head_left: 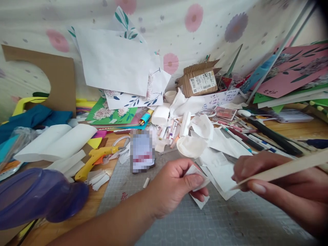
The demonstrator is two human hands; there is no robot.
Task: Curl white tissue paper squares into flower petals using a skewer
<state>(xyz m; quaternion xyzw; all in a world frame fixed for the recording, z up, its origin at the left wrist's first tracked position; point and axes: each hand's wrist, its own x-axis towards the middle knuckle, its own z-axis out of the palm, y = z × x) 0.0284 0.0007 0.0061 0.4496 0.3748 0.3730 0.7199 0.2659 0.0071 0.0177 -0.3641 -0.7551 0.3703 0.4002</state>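
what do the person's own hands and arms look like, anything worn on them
Both the left hand and the right hand are ungloved, with no rings on the fingers that show. The left forearm is bare as far as it is visible, with no sleeve, watch or bracelet. Whether the right arm has a sleeve can't be told.

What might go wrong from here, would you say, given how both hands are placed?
The white paper pinched in the left hand looks thin, so it might crease or tear under too firm a grip.
The pale strip in the right hand has its narrow end pointing towards the left hand and could poke the paper if it slips.
The pale bowl sits just beyond the left hand, so a forward nudge might knock it.
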